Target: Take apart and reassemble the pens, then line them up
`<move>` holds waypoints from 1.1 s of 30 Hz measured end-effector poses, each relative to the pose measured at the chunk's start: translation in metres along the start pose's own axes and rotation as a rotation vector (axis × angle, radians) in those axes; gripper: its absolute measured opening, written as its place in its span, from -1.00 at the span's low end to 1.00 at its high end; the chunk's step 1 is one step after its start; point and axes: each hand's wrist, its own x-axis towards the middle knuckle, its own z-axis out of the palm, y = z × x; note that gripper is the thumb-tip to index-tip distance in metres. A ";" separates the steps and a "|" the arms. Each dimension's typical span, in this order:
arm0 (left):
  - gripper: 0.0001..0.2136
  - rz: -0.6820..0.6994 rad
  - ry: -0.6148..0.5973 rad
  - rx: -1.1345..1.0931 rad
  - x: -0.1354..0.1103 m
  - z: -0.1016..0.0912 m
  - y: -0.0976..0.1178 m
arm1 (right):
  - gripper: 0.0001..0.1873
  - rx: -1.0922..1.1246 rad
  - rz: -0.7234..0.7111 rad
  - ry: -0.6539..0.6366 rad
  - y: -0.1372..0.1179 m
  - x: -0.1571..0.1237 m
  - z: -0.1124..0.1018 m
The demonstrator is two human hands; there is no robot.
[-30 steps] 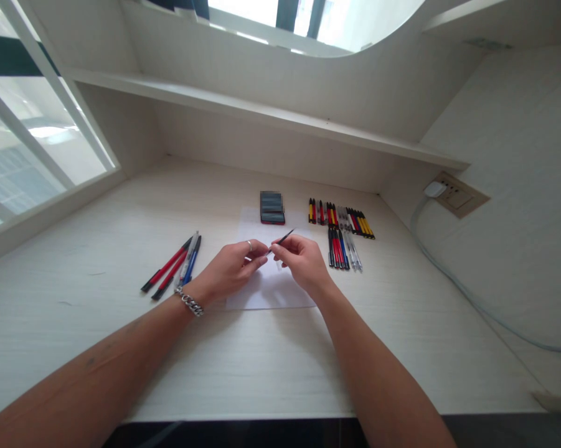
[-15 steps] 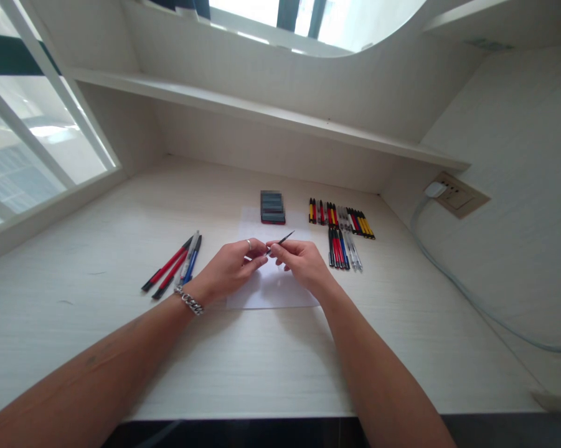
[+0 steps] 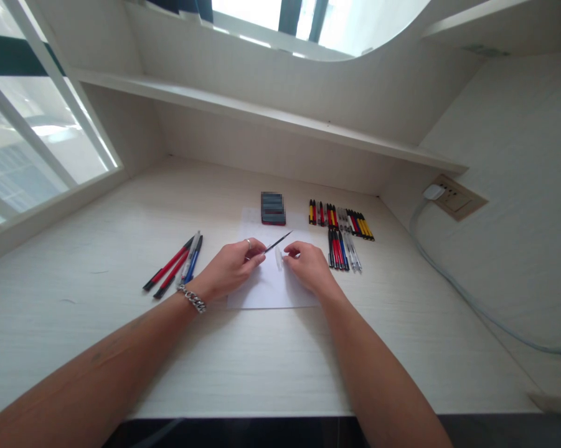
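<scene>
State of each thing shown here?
Thin black refill: held slanting by left hand.
Clear plastic tube: beside right hand; contact unclear.
White paper sheet: flat, partly covered.
White plastic plug: inserted in beige wall socket.
Left red, blue, clear pens: loosely bunched.
Right multicoloured pens: arranged in two rows.
Dark rectangular object: pixelated, state unclear.

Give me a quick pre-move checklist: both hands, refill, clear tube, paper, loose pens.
1. Left hand gripping the ink refill: ok.
2. Refill's pointed end free of the right hand: ok.
3. Right hand gripping the clear plastic tube: cannot tell; fingertips beside it, contact unclear.
4. White paper beneath the work: ok.
5. Loose pens clear of the bracelet: cannot tell; they meet in view.
</scene>
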 end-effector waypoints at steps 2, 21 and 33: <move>-0.79 -0.005 -0.012 0.001 0.000 0.000 -0.001 | -0.77 -0.017 -0.006 -0.001 0.000 0.001 0.002; -0.78 -0.008 -0.047 0.033 0.000 0.001 0.002 | -0.78 -0.049 0.004 0.048 -0.002 0.002 -0.005; -0.80 0.003 -0.054 0.021 0.000 0.001 0.002 | -0.67 -0.153 0.067 0.109 -0.002 0.013 0.012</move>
